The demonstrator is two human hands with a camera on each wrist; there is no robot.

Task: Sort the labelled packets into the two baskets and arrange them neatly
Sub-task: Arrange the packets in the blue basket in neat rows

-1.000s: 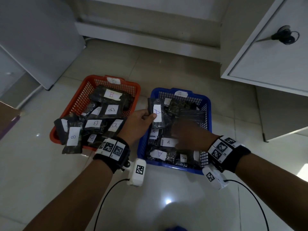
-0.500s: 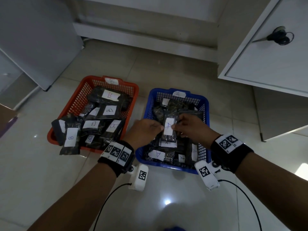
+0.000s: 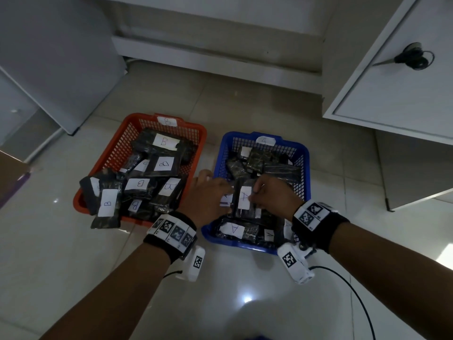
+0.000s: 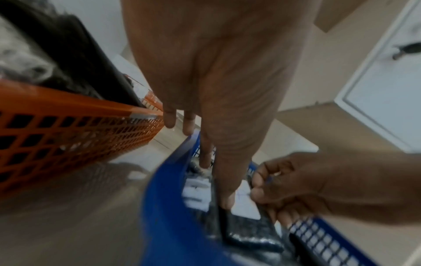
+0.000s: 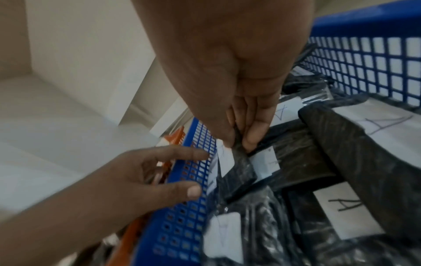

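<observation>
An orange basket [image 3: 127, 133] tagged B holds several black packets with B labels. To its right, a blue basket [image 3: 304, 153] tagged A holds several A packets. One A packet [image 3: 244, 197] lies lengthwise on top of the blue basket's pile. My right hand [image 3: 257, 192] pinches its right edge, which the right wrist view shows as fingertips closed on the black packet [image 5: 241, 167]. My left hand [image 3: 215, 190] is at the packet's left side by the basket wall. Its fingers are straight, and in the left wrist view the thumb touches the packet [image 4: 248, 226].
A B packet [image 3: 106, 207] hangs over the orange basket's front rim. An open white cabinet door [image 3: 392, 94] with scissors [image 3: 414, 57] on it stands at the right, and a white panel [image 3: 61, 57] at the left. Both baskets sit on pale floor tiles.
The left hand carried the A packet from the blue basket's left edge to its middle and lowered it. The right hand came up and took its right edge. The left fingers straightened.
</observation>
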